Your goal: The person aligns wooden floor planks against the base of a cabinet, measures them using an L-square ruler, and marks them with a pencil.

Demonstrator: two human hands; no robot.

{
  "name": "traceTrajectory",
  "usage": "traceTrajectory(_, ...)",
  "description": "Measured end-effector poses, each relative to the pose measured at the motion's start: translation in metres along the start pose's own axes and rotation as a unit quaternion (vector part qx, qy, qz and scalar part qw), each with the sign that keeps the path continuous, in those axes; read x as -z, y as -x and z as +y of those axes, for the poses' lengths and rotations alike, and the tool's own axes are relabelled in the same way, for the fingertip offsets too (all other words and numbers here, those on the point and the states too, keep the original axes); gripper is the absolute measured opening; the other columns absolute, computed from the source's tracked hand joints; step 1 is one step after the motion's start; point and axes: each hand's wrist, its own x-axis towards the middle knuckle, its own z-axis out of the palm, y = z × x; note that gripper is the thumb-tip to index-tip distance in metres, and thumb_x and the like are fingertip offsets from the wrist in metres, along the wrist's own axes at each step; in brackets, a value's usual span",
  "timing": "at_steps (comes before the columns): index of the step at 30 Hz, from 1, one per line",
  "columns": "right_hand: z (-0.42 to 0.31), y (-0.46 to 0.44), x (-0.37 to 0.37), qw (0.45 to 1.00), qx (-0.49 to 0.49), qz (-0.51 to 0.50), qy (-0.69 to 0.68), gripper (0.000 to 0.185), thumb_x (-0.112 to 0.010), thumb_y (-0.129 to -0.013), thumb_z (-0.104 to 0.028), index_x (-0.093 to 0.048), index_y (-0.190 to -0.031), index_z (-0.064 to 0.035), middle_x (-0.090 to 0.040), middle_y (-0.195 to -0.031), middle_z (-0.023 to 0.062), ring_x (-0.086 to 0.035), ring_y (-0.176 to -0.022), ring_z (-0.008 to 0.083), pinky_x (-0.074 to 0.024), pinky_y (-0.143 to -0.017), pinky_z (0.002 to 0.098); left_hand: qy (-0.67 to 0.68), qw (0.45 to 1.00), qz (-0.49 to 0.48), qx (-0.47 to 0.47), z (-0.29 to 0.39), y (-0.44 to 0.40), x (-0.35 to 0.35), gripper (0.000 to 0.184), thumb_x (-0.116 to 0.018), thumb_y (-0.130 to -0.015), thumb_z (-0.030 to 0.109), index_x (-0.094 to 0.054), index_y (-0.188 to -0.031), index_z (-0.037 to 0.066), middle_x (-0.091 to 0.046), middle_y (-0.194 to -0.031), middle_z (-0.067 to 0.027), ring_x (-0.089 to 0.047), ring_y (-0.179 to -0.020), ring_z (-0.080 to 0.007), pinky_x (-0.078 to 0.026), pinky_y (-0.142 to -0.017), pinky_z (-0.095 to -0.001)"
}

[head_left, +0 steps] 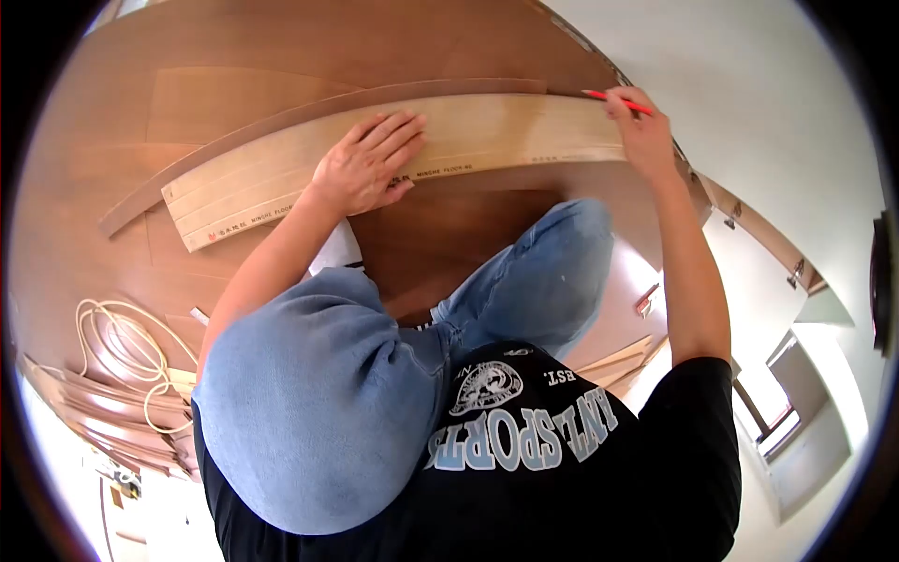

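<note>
A pale floor plank [506, 122], its printed underside facing up, lies across the brown wood floor in front of my knees. My left hand [370, 161] rests flat on it with the fingers stretched out, left of the plank's middle. Near the plank's right end, my right hand [640, 126] grips a red pencil [618, 101], whose tip points left just above the plank's far edge. Along that far edge runs a narrow brown strip [356, 101], which ends short of the pencil tip.
A white wall [740, 84] borders the floor on the right. Behind me on the left lie a coiled pale cord [126, 342] and a stack of planks [112, 417]. A small red tool [646, 300] lies to the right of my knee, with more planks [613, 365] nearby.
</note>
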Motion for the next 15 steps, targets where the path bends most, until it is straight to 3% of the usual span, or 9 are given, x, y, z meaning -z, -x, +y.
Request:
traceTrajectory(5, -0.01, 0.016, -0.039, 0.999, -0.043, -0.019, 0.015, 0.029, -0.07, -0.109, -0.033, -0.074, -0.124, -0.0085, -0.071, -0.095, -0.0013, -0.06, -0.087, 0.0098, -0.0499, -0.078, 0.028, -0.007, 1.0, 0.011, -0.006, 0.002, -0.001, 0.002, 0.076, -0.07, -0.099, 0.048, -0.05, -0.162, 0.011, -0.041, -0.175, -0.0036, -0.034, -0.163, -0.0214, -0.027, -0.134, -0.0429)
traceTrajectory(7, -0.004, 0.021, -0.053, 0.994, -0.065, 0.022, -0.084, 0.027, -0.068, -0.111, -0.032, -0.073, -0.126, -0.0104, -0.071, -0.096, -0.0014, -0.061, -0.088, 0.0091, -0.0512, -0.079, 0.0292, -0.031, 0.999, 0.031, -0.014, 0.004, 0.003, 0.002, 0.079, -0.07, -0.098, 0.053, -0.051, -0.161, 0.01, -0.043, -0.174, -0.0028, -0.036, -0.162, -0.02, -0.029, -0.133, -0.0418)
traceTrajectory(8, -0.003, 0.026, -0.054, 0.998, -0.035, 0.02, -0.038, 0.027, -0.064, -0.112, -0.031, -0.07, -0.128, -0.0105, -0.075, -0.098, 0.0057, -0.069, -0.09, 0.018, -0.054, -0.082, 0.0342, -0.038, 0.998, 0.035, -0.018, 0.003, 0.005, 0.001, 0.079, -0.07, -0.098, 0.053, -0.051, -0.161, 0.01, -0.043, -0.174, -0.0028, -0.036, -0.162, -0.02, -0.029, -0.133, -0.0418)
traceTrajectory(9, -0.005, 0.033, -0.051, 0.999, -0.029, 0.027, -0.037, 0.027, -0.064, -0.112, -0.031, -0.07, -0.128, -0.0105, -0.075, -0.098, 0.0057, -0.069, -0.09, 0.018, -0.054, -0.082, 0.0342, -0.023, 0.999, 0.022, -0.016, 0.002, 0.005, -0.002, 0.085, -0.075, -0.094, 0.056, -0.05, -0.162, 0.012, -0.04, -0.176, -0.0055, -0.034, -0.163, -0.0228, -0.029, -0.133, -0.0449)
traceTrajectory(11, -0.01, 0.056, -0.043, 0.993, -0.017, -0.01, 0.113, 0.026, -0.06, -0.113, -0.028, -0.068, -0.129, -0.0097, -0.077, -0.104, 0.0157, -0.074, -0.097, 0.0336, -0.0562, -0.086, 0.0414, -0.011, 1.0, 0.015, -0.019, 0.003, 0.007, 0.008, 0.09, -0.079, -0.09, 0.059, -0.05, -0.163, 0.015, -0.037, -0.177, -0.0082, -0.032, -0.164, -0.0256, -0.028, -0.133, -0.0481)
traceTrajectory(12, -0.008, 0.068, -0.043, 0.992, 0.003, -0.013, 0.122, 0.025, -0.059, -0.113, -0.026, -0.067, -0.13, -0.0098, -0.076, -0.111, 0.0223, -0.072, -0.103, 0.0444, -0.0566, -0.088, 0.0474, -0.032, 0.998, 0.002, 0.049, 0.009, 0.014, 0.022, 0.097, -0.084, -0.084, 0.061, -0.049, -0.164, 0.019, -0.033, -0.178, -0.0122, -0.029, -0.165, -0.029, -0.026, -0.133, -0.0522)
traceTrajectory(13, -0.012, 0.079, -0.043, 0.992, 0.002, -0.007, 0.124, 0.025, -0.059, -0.113, -0.026, -0.067, -0.13, -0.0098, -0.076, -0.111, 0.0223, -0.072, -0.103, 0.0444, -0.0566, -0.088, 0.0474, -0.049, 0.992, -0.014, 0.117, 0.014, 0.019, 0.029, 0.103, -0.089, -0.078, 0.062, -0.048, -0.164, 0.023, -0.028, -0.18, -0.0162, -0.027, -0.166, -0.0324, -0.025, -0.133, -0.0563)
traceTrajectory(14, -0.015, 0.093, -0.045, 0.99, -0.026, -0.017, 0.137, 0.025, -0.06, -0.112, -0.025, -0.067, -0.13, -0.0087, -0.076, -0.111, 0.0231, -0.072, -0.103, 0.0443, -0.0568, -0.089, 0.0485, -0.024, 0.992, -0.018, 0.119, 0.011, 0.024, 0.028, 0.118, -0.097, -0.067, 0.057, -0.044, -0.168, 0.028, -0.023, -0.18, -0.0219, -0.026, -0.165, -0.0377, -0.023, -0.133, -0.0593)
traceTrajectory(15, -0.019, 0.108, -0.048, 0.987, -0.055, -0.028, 0.149, 0.025, -0.06, -0.112, -0.023, -0.066, -0.131, -0.0076, -0.076, -0.112, 0.0239, -0.073, -0.103, 0.0443, -0.0571, -0.089, 0.0495, -0.02, 0.993, -0.02, 0.114, 0.013, 0.026, 0.03, 0.118, -0.097, -0.067, 0.057, -0.044, -0.168, 0.028, -0.023, -0.18, -0.0219, -0.026, -0.165, -0.0377, -0.023, -0.133, -0.0593)
